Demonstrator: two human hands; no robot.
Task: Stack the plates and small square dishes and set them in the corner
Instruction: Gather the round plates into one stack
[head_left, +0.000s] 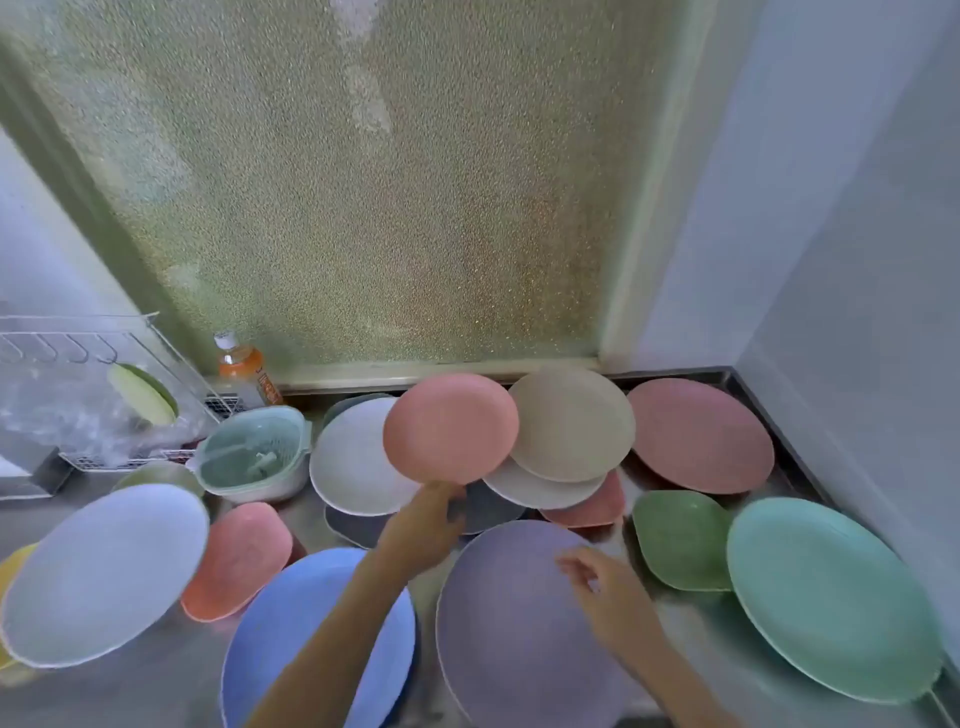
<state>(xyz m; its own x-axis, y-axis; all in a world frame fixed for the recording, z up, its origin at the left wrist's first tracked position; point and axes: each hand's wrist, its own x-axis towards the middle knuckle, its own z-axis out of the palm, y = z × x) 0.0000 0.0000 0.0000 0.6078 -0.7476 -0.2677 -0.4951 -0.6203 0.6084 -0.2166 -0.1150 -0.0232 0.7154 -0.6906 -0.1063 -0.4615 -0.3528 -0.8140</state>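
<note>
My left hand pinches the near rim of a pink plate and holds it tilted up above the counter. My right hand hovers with loosely spread fingers over a large purple plate and holds nothing. A beige plate lies on a white plate behind. A second pink plate sits in the back right corner. A green square dish and a mint plate lie to the right. A pink square dish, a blue plate and a white plate lie on the left.
A mint strainer bowl and an orange drink bottle stand at the back left beside a wire dish rack. Frosted glass forms the back wall and a white wall closes the right side. More dishes lie under the lifted plate.
</note>
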